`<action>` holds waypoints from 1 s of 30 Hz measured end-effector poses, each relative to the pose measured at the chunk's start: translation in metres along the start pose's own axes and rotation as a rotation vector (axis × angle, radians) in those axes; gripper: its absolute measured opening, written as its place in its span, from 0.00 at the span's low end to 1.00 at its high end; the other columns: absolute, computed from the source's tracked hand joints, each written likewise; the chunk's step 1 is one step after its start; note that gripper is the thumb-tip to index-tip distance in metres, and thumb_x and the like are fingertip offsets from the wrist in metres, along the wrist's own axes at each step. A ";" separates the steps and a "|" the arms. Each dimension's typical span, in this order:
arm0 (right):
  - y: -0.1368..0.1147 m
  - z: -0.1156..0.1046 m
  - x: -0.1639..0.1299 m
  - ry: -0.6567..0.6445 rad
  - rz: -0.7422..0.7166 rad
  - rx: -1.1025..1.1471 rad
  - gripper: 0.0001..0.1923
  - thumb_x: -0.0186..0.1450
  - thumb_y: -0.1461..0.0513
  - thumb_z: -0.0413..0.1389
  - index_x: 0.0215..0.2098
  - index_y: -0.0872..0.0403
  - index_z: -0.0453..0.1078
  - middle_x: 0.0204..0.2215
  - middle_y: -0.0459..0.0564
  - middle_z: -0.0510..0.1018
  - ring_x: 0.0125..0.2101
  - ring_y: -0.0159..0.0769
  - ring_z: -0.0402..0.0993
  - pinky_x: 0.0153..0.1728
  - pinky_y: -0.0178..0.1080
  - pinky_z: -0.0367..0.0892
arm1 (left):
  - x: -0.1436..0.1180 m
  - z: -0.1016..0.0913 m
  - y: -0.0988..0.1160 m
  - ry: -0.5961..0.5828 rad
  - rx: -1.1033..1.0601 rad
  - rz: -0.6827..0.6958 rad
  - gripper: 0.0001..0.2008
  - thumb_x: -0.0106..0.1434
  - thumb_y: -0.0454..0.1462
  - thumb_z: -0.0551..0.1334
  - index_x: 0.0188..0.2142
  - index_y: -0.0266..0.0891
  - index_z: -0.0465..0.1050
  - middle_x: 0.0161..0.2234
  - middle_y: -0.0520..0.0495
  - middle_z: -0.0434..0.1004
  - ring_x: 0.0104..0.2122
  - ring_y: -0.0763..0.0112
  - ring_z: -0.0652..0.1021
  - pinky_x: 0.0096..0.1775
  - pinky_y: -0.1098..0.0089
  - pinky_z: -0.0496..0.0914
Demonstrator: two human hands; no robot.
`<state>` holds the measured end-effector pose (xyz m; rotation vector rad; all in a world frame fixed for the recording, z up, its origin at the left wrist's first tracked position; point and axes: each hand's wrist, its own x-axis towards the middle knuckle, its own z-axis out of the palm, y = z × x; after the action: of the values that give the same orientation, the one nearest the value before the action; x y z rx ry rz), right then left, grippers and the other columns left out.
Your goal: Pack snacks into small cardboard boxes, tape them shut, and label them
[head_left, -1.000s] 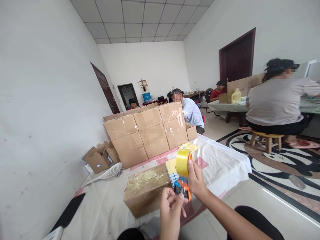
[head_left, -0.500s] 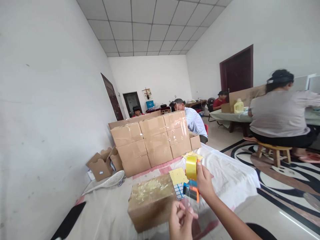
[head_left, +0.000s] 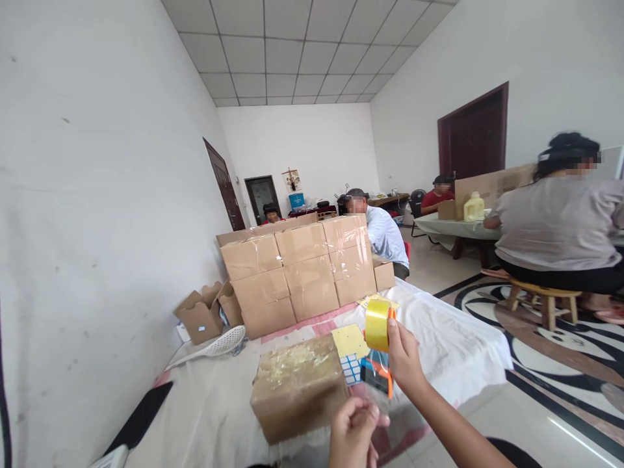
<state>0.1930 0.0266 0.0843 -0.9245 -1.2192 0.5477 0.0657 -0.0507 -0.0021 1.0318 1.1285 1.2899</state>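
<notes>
My right hand [head_left: 405,359] is wrapped round a tape dispenser [head_left: 376,376] with an orange frame and a dark lower end. A wide yellowish roll of packing tape [head_left: 377,325] sits on it, tilted upright. My left hand [head_left: 351,430] is closed in a pinch below the dispenser, on the clear free end of the tape [head_left: 374,396]. Just left of my hands, a closed cardboard box [head_left: 297,396] stands on the cloth, its top covered with wrinkled shiny tape. The tape between hand and dispenser is faint.
Stacked taped cartons [head_left: 307,270] stand at the table's back. Open cardboard boxes [head_left: 199,315] and a white perforated object [head_left: 221,344] lie left. Yellow sheets [head_left: 347,338] and a blue-and-white grid sheet [head_left: 350,369] lie behind my hands. Co-workers sit beyond and at a table [head_left: 433,229] to the right.
The view has shifted slightly. My left fingers have curled into a tighter pinch on the tape. The dispenser stays in my right hand at nearly the same place. The box has not moved.
</notes>
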 end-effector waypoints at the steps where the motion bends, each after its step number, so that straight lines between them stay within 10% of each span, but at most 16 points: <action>1: -0.001 0.000 0.000 -0.011 0.003 -0.005 0.30 0.70 0.39 0.43 0.23 0.51 0.61 0.19 0.47 0.66 0.22 0.35 0.61 0.24 0.39 0.58 | 0.001 -0.001 0.000 -0.020 -0.010 -0.007 0.37 0.42 0.68 0.68 0.29 0.35 0.69 0.31 0.37 0.83 0.09 0.83 0.64 0.14 0.77 0.51; 12: 0.000 0.000 -0.001 -0.050 -0.066 -0.027 0.29 0.70 0.39 0.42 0.22 0.50 0.55 0.18 0.44 0.61 0.20 0.33 0.57 0.22 0.37 0.55 | 0.005 -0.010 0.003 -0.127 0.053 -0.045 0.36 0.47 0.69 0.65 0.29 0.37 0.67 0.32 0.38 0.83 0.12 0.78 0.69 0.17 0.74 0.56; 19: 0.001 0.001 0.001 -0.039 -0.078 -0.017 0.30 0.71 0.40 0.42 0.22 0.51 0.58 0.18 0.44 0.63 0.20 0.33 0.59 0.22 0.36 0.57 | 0.009 -0.019 0.009 -0.092 0.161 0.143 0.32 0.52 0.65 0.66 0.24 0.37 0.72 0.30 0.38 0.82 0.32 0.63 0.79 0.37 0.67 0.70; 30: -0.005 0.000 -0.001 -0.070 -0.163 -0.059 0.29 0.72 0.41 0.42 0.21 0.50 0.55 0.17 0.43 0.61 0.19 0.31 0.57 0.21 0.36 0.56 | 0.012 -0.026 0.006 -0.165 0.265 0.072 0.33 0.52 0.66 0.65 0.25 0.35 0.77 0.27 0.37 0.82 0.29 0.59 0.79 0.36 0.65 0.69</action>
<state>0.1927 0.0233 0.0880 -0.8517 -1.3664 0.4189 0.0384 -0.0395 -0.0010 1.3606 1.1639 1.1074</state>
